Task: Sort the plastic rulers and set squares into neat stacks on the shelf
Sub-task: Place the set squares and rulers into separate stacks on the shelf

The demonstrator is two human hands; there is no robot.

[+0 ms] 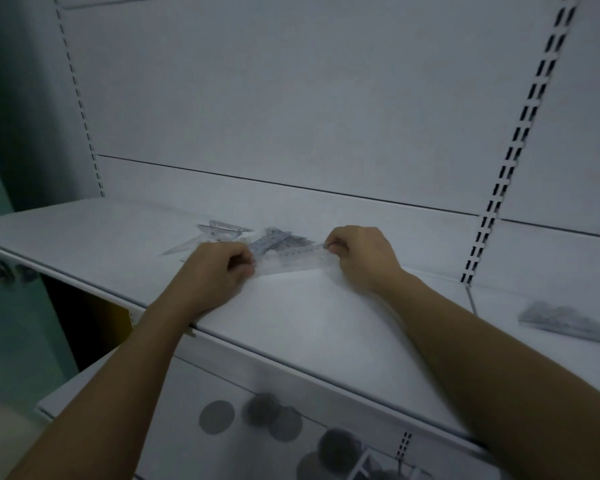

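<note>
The left hand (219, 268) pinches one end of a clear ruler (291, 259), fingers curled round it. The right hand (361, 258) pinches the other end the same way. The ruler runs between them, low over the white shelf (291, 323) and just in front of a loose pile (274, 240) of clear plastic pieces. Whether it rests on the shelf or hangs just above it, I cannot tell.

The likely trouble is slippage. The plastic looks thin and slick, and if what is held is several rulers squared up together, uneven pressure at either end could let them fan out or slide apart. Setting it down too close to the pile could nudge the pieces there and tangle them further. The clear plastic is also hard to see against the white shelf in this dim light, so edges may be misjudged and a stack left crooked.

By count there are two hands and one ruler held, or perhaps a few aligned as one; the blur hides which. There is one unsorted pile, its pieces too overlapped to number, with at least two set squares (222, 228) at its left edge. One finished-looking stack (568, 323) lies well apart on the shelf section to the right.
</note>
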